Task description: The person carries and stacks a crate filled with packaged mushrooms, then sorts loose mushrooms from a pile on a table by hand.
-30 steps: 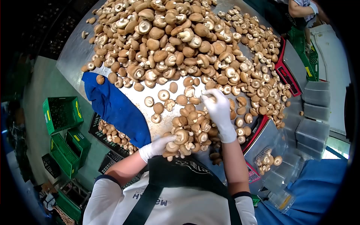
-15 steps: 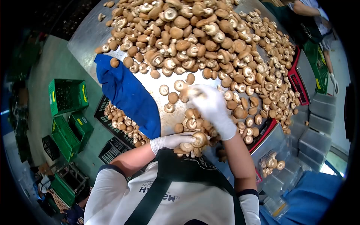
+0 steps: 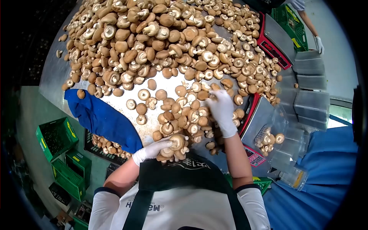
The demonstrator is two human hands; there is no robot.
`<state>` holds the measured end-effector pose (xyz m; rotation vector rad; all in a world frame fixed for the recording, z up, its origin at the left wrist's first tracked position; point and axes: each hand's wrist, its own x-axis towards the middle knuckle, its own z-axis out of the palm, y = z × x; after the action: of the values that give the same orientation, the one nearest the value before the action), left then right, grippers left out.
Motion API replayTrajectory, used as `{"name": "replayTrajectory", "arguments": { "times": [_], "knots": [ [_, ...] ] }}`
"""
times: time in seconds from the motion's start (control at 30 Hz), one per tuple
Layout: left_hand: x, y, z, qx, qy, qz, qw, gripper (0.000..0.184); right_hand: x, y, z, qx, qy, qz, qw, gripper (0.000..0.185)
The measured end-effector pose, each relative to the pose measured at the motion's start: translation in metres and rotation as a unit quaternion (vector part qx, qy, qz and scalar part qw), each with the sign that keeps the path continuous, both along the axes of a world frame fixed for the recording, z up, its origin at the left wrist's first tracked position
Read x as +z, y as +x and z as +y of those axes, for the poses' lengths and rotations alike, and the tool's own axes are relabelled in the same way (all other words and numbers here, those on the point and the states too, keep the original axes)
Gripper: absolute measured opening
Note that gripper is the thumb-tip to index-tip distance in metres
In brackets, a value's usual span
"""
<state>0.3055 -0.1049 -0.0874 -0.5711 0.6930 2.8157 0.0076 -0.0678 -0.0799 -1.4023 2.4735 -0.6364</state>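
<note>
My left hand (image 3: 153, 150), in a white glove, is closed around a clutch of shiitake mushrooms (image 3: 177, 142) just in front of the dark apron. Their gills and stems partly face up. My right hand (image 3: 223, 111), gloved too, reaches over the near part of the heap with its fingers curled in among shiitake mushrooms (image 3: 203, 95). What sits between those fingertips is hidden. Between my hands lies a loose spread of shiitake (image 3: 183, 111), some cap up and some gill up. Beyond it rises a large pile of shiitake (image 3: 134, 42) on the metal table (image 3: 51, 76).
A blue cloth (image 3: 101, 119) drapes over the table's left edge, above a dark crate (image 3: 90, 143) of mushrooms. Right stand red scales (image 3: 274, 51), a clear tray of mushrooms (image 3: 270, 140) and stacked clear containers (image 3: 309, 69). Green crates (image 3: 57, 140) sit on the floor. A co-worker's gloved hand (image 3: 319, 45) shows.
The view has shifted, so the table sits lower and further left. My right hand has moved from the open metal patch to the mushrooms on the right. My left hand still grips its mushrooms.
</note>
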Motion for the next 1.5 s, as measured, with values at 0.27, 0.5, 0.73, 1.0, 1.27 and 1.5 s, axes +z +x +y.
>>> {"name": "replayTrajectory", "arguments": {
  "times": [0.27,0.5,0.73,1.0,1.27,1.5],
  "knots": [
    [-0.013,-0.013,-0.004,-0.001,-0.019,-0.009,1.0,0.07,0.011,-0.041,0.016,-0.085,0.091,-0.037,0.992,0.035],
    [-0.004,-0.015,-0.02,-0.013,0.003,-0.024,1.0,0.069,-0.035,-0.082,-0.007,-0.105,-0.012,-0.291,0.951,0.027],
    [0.009,-0.021,-0.016,0.068,0.05,-0.057,0.995,0.064,0.006,-0.054,0.013,-0.142,-0.123,-0.484,0.855,0.027],
    [-0.003,-0.033,-0.015,0.119,0.135,-0.048,0.983,0.051,0.034,-0.001,0.046,-0.11,-0.133,-0.533,0.828,0.029],
    [-0.008,-0.034,-0.009,0.134,0.103,-0.087,0.982,0.05,0.054,0.022,0.055,-0.12,-0.119,-0.574,0.801,0.027],
    [0.001,-0.021,0.008,0.083,0.084,-0.018,0.993,0.049,0.091,0.072,0.015,0.048,-0.127,-0.623,0.771,0.027]
  ]
}}
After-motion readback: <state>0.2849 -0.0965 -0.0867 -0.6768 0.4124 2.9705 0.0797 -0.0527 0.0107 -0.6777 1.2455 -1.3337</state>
